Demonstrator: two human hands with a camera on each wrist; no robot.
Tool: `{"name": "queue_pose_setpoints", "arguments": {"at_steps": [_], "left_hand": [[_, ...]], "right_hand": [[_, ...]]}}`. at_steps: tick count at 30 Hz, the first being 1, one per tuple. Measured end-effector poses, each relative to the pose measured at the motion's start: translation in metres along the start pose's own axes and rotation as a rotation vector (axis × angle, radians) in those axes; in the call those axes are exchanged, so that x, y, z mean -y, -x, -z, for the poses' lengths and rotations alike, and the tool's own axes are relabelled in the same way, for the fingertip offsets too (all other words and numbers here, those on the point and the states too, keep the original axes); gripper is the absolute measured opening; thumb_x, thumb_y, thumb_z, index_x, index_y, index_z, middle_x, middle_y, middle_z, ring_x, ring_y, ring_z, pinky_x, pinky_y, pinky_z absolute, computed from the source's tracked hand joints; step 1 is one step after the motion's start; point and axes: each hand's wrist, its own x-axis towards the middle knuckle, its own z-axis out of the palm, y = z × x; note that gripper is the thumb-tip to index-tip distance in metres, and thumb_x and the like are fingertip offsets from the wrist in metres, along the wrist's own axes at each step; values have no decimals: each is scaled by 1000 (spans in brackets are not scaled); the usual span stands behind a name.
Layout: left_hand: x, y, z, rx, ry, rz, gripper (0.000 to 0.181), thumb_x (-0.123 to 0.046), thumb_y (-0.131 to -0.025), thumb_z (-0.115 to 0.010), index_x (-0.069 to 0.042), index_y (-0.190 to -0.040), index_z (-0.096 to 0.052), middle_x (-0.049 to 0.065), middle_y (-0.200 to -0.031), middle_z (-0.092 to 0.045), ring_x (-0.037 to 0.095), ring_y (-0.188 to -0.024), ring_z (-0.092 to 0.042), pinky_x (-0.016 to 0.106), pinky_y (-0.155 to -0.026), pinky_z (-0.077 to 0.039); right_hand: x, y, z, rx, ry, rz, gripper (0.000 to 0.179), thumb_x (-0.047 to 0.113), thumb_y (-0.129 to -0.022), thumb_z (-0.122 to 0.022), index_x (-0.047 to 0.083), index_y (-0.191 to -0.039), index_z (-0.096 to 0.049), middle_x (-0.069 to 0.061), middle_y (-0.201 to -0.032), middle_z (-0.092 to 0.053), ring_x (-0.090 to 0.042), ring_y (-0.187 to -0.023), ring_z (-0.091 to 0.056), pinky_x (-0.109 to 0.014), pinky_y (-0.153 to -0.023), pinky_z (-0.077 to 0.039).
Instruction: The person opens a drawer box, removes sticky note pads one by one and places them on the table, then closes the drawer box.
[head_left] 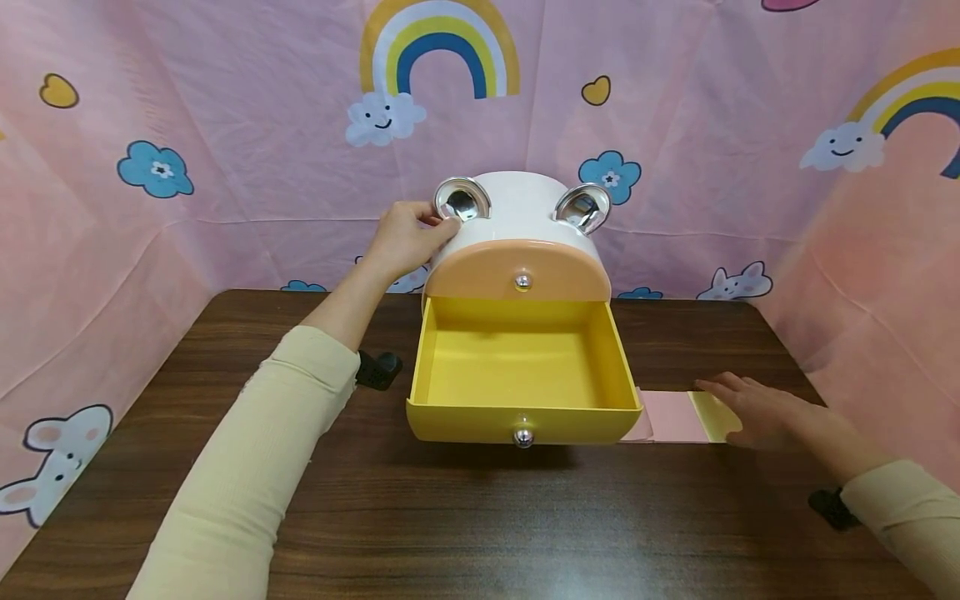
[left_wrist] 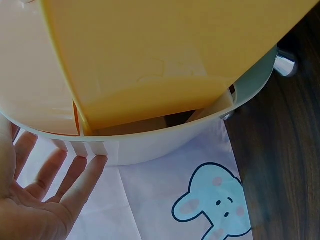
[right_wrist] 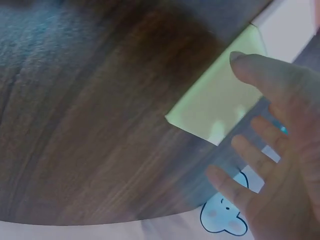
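A white storage box [head_left: 522, 204] shaped like an animal head stands mid-table, with two silver ears and an orange upper drawer [head_left: 480, 275]. Below, its yellow drawer [head_left: 517, 354] is pulled out, with nothing inside. My left hand [head_left: 411, 237] rests on the box's left side by the ear; in the left wrist view the fingertips [left_wrist: 97, 162] touch the white wall. My right hand [head_left: 772, 417] is at the right end of a row of paper note pads. Its thumb [right_wrist: 245, 65] overlaps the yellow note pad [right_wrist: 220, 97], fingers spread beyond the far edge.
Pink note pads [head_left: 675, 417] lie left of the yellow one, partly hidden behind the drawer's corner. The dark wooden table [head_left: 480, 533] is bordered by pink printed cloth [head_left: 270, 150] at the back and sides. A silver knob [head_left: 523, 437] sticks out from the drawer front.
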Motion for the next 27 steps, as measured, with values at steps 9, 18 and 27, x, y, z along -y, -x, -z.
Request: {"name": "queue_pose_setpoints", "arguments": {"at_steps": [9,18,27], "left_hand": [[2,-2,0,-1,3,-5,30,-33,-88,-57,-5,-93,-66,13,-100,-64,17,-60,-61,23,-53,-51],[2,-2,0,4,11,-9,30,-33,-88,-57,-5,-94,-66,14,-99,-65,13,-59,-61,25,-55,-52],[2,-2,-1,2,-9,-5,31,-34,-89,-57,-5,-95,-65,13,-100,-64,16,-62,-62,26,-56,-52]], "right_hand": [[-3,-2,8,-117,12,88,57,18,-77,-72,-3,-124,-49,-23,-114,-49,-40,-96,-55,-51,-74,-51],[2,-5,13,-309,4,111,41,15,-80,-69,0,-117,-57,-19,-113,-55,-38,-98,-57,-51,-78,-49],[16,-10,19,-564,22,199,33,8,-74,-73,3,-105,-63,-11,-100,-61,-29,-88,-61,-44,-70,-52]]}}
